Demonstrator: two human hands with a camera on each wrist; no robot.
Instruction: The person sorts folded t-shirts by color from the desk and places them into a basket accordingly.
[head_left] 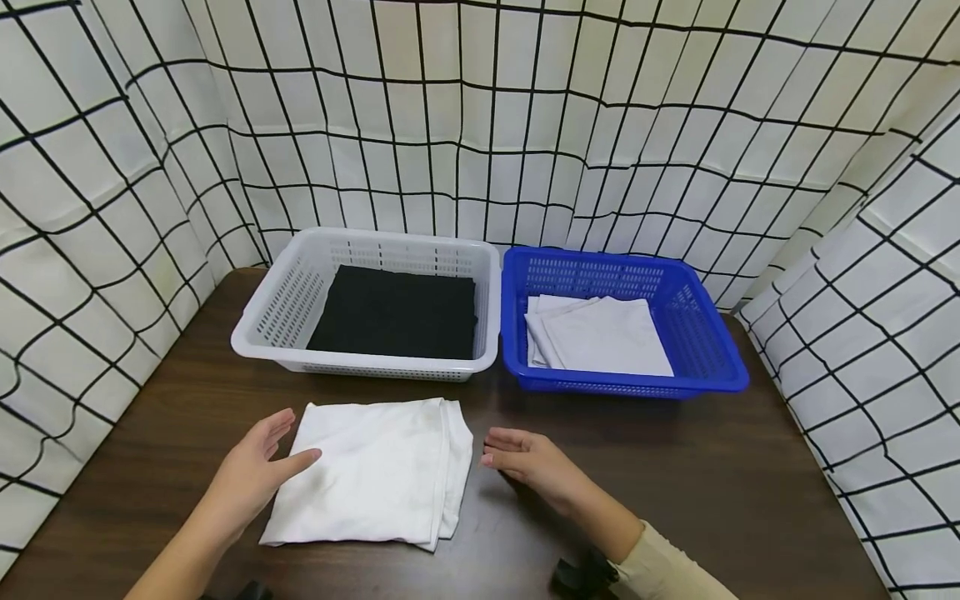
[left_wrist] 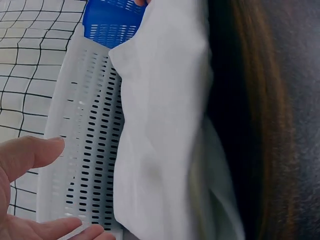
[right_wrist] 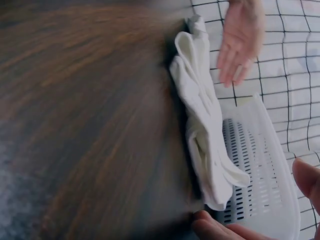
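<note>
A folded white cloth (head_left: 367,475) lies on the brown table, with loose layered folds along its right side. In the right wrist view the folds of the cloth (right_wrist: 205,120) show as a low stack. My left hand (head_left: 251,471) is at its left edge, fingers extended and thumb apart, the thumb tip overlapping the cloth in the head view. Just past the right edge is my right hand (head_left: 536,462), palm turned inward, with a gap between its fingertips and the cloth. Neither hand holds anything.
Behind the cloth stands a white plastic basket (head_left: 375,364) with folded black cloth (head_left: 401,312) in it. Beside it, a blue basket (head_left: 622,385) contains folded white cloths (head_left: 611,337). Grid-patterned white curtains (head_left: 450,125) surround the table (head_left: 720,500) at the back and sides.
</note>
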